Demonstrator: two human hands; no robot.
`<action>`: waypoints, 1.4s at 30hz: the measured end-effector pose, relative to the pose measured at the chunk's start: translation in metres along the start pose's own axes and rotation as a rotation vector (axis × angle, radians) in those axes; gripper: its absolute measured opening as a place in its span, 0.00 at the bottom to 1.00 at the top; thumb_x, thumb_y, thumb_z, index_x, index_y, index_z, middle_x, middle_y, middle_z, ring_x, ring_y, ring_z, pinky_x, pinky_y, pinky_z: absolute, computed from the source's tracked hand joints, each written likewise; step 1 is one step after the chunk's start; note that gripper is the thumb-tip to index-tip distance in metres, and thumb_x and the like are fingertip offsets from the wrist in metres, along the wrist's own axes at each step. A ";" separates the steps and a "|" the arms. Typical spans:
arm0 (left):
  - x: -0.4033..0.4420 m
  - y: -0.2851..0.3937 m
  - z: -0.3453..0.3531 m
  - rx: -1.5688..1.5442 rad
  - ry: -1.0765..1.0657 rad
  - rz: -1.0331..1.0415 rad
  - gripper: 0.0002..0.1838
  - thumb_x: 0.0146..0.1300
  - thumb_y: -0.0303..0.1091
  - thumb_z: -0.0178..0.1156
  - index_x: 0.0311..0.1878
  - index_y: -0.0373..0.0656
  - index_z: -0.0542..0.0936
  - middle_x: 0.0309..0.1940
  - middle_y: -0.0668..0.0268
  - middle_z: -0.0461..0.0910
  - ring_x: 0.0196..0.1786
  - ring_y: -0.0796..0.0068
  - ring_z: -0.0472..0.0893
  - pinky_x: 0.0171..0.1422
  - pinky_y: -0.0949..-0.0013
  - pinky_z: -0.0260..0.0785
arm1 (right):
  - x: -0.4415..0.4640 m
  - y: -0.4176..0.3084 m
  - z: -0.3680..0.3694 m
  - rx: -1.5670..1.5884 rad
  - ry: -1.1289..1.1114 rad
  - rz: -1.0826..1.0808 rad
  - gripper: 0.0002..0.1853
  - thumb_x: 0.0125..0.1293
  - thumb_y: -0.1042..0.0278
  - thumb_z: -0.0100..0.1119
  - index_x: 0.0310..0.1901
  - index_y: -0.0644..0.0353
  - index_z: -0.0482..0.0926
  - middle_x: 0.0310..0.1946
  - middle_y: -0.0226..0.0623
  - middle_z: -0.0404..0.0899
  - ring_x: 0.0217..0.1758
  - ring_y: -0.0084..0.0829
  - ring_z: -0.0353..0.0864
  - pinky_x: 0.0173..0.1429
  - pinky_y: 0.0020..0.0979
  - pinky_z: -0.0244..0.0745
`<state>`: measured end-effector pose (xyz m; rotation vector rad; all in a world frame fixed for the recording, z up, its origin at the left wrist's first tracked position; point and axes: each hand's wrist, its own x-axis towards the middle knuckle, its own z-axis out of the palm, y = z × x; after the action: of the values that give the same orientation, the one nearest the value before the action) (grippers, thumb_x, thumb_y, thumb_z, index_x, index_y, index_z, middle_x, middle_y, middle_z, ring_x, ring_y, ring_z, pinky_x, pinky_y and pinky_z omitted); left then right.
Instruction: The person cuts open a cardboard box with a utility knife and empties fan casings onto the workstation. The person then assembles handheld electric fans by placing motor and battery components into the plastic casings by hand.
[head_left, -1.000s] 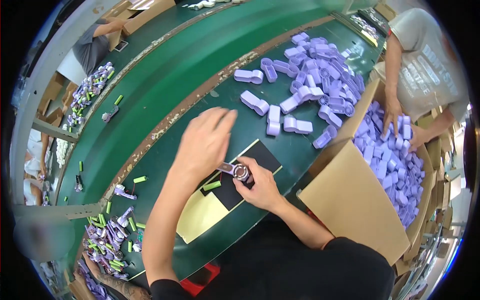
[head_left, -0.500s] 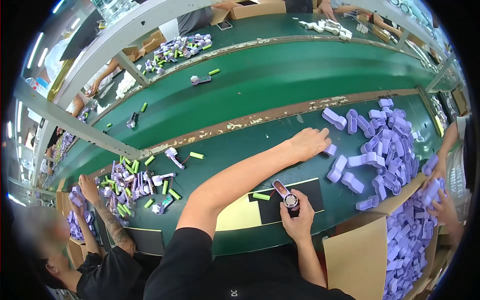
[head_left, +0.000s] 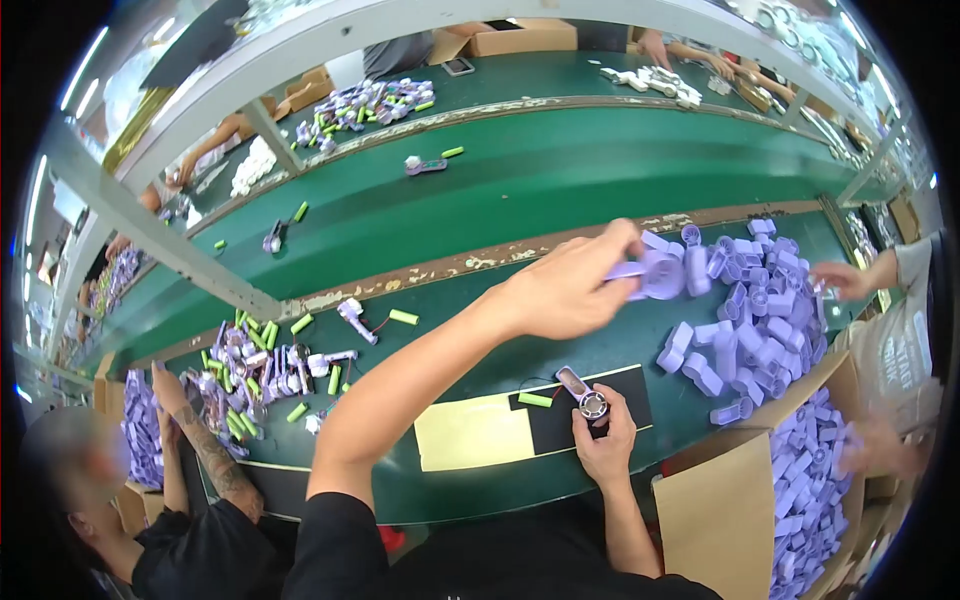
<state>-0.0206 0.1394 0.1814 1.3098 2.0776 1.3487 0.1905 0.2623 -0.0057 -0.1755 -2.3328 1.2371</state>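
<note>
Left grip [head_left: 560, 290] pinches one end of a purple shell [head_left: 662, 275] between thumb and fingers, just left of a heap of similar shells [head_left: 760, 315] on the right of the green bench [head_left: 470, 380]. Near the middle, the right grip [head_left: 607, 445] is closed around the round, grilled end of a small fan unit [head_left: 593, 404], whose narrow end points to the far left. Under it lies a black mat [head_left: 560, 437], with a yellow sheet [head_left: 475, 437] at its left; a green cell [head_left: 535, 399] rests just left of the unit.

On the near right, an open carton [head_left: 715, 525] holds more purple shells; no print shows on its visible flap. A co-worker's grey shirt [head_left: 890, 350] beside it carries pale capital letters, too blurred and cut off to read in full. On the left, purple parts and green cells lie in a pile [head_left: 265, 370], near another person's tattooed forearm [head_left: 220, 460]. Beyond the bench runs a green belt [head_left: 580, 160], with white parts [head_left: 655, 85] on the far side. Any marking on the cells is too small to read.
</note>
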 end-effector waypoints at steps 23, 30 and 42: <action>-0.108 0.136 0.010 -0.294 -0.189 0.174 0.38 0.68 0.30 0.67 0.76 0.34 0.57 0.53 0.51 0.77 0.54 0.55 0.82 0.59 0.54 0.74 | -0.003 0.001 -0.002 0.025 -0.024 -0.085 0.24 0.65 0.72 0.72 0.62 0.63 0.79 0.45 0.43 0.84 0.44 0.43 0.84 0.49 0.41 0.80; -0.105 0.124 0.010 -0.283 0.015 0.034 0.47 0.66 0.30 0.71 0.81 0.35 0.54 0.60 0.56 0.76 0.57 0.62 0.81 0.64 0.58 0.74 | 0.002 -0.010 -0.004 0.019 0.026 -0.039 0.22 0.63 0.73 0.74 0.58 0.62 0.81 0.43 0.41 0.84 0.40 0.43 0.87 0.46 0.40 0.83; -0.179 -0.102 0.063 0.155 0.828 -0.438 0.29 0.69 0.30 0.68 0.70 0.38 0.69 0.53 0.49 0.85 0.53 0.51 0.87 0.60 0.55 0.77 | 0.030 -0.051 0.016 -0.225 -0.114 -0.077 0.22 0.60 0.68 0.76 0.55 0.62 0.82 0.47 0.43 0.81 0.51 0.49 0.83 0.53 0.46 0.76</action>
<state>0.0627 0.0111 0.0298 0.2605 2.8062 1.7022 0.1624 0.2305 0.0388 -0.0911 -2.5500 0.9692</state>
